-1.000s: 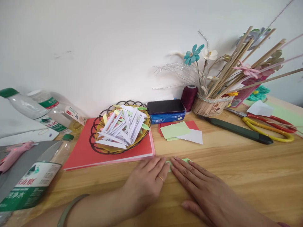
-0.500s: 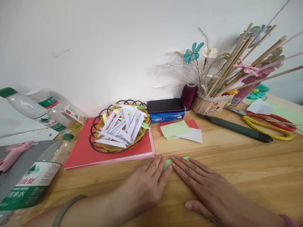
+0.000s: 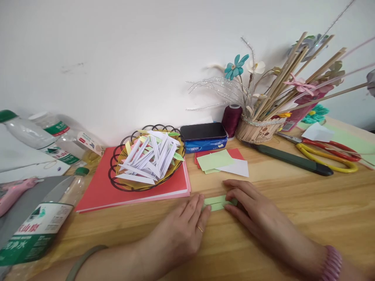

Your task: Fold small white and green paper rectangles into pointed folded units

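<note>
A small piece of light green paper (image 3: pixel 217 203), folded lengthwise with a seam along its middle, lies flat on the wooden table (image 3: pixel 187 234). At its left end my left hand (image 3: pixel 183 226) presses down, fingers close together. Around the right end, the curled fingers of my right hand (image 3: pixel 258 218) grip the paper, and they hide its tip. Just beyond my hands are loose green paper pieces (image 3: pixel 215 159), a white piece (image 3: pixel 236 168) and red paper (image 3: pixel 234 153) under them.
A wire-rimmed basket (image 3: pixel 110 171) of folded paper strips stands on red sheets (image 3: pixel 93 187). Plastic bottles (image 3: pixel 38 222) and a pink glue gun (image 3: pixel 16 193) are at left. Behind are a phone (image 3: pixel 203 131), thread spool (image 3: pixel 232 121) and flower basket (image 3: pixel 254 132); scissors (image 3: pixel 328 156) and a dark green cutter (image 3: pixel 290 158) lie right.
My right hand has gone from lying flat over the green paper to curled fingers at its right end, uncovering the folded middle. My left hand stays on the left end.
</note>
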Motion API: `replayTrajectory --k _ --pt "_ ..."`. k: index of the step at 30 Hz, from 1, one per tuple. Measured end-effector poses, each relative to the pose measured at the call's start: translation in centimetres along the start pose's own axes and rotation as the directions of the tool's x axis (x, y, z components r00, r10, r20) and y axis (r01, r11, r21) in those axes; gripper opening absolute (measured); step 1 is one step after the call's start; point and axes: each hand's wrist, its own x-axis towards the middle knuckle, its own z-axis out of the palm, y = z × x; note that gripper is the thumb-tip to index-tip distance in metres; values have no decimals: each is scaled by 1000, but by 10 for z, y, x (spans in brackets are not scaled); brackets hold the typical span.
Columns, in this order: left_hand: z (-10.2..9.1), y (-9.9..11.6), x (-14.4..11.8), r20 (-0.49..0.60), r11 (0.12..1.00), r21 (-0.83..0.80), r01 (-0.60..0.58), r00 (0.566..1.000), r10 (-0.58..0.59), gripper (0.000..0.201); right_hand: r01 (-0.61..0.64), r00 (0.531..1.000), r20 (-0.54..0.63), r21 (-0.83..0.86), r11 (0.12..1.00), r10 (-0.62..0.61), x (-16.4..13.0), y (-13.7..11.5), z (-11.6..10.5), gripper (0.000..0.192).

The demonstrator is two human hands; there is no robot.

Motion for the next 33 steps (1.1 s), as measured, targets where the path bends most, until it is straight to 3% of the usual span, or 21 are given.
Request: replayTrajectory --k 5,11,17,33 --pt "-2 -6 4 53 998 -46 -46 997 48 37 1 1000 9 47 999 -1 4 2 -1 11" --pt "0 -6 3 -18 995 -90 -42 999 41 37 -20 999 38 69 997 17 8 1 -5 16" --pt "-2 -3 2 -63 994 -95 -60 997 54 35 -8 998 61 -4 1000 8 11 5 -8 17" --pt "-2 -5 1 -54 990 -125 -66 997 60 32 31 998 59 -109 994 -24 11 4 -6 22"
